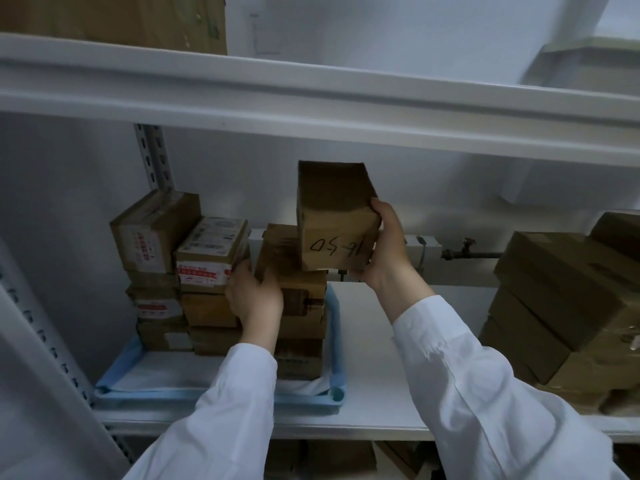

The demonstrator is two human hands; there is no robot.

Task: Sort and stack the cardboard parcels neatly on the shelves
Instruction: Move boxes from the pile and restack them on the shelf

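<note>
- The handwritten-marked parcel (334, 220) sits in the right hand (388, 251), above the shelf (381, 358).
- Left of that hand, the left hand (254, 299) rests against the parcel stacks (194, 282).
- Further parcels (568, 306) are stacked well to the right.

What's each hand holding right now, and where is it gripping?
The right hand holds the handwritten parcel by its right side and lower right corner. The left hand grips the left edge of the top parcel on the right stack.

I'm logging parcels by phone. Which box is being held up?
On the middle shelf, above the rightmost of three left-hand stacks, the right hand holds a plain cardboard box. Only it has black handwriting, upside down.
</note>
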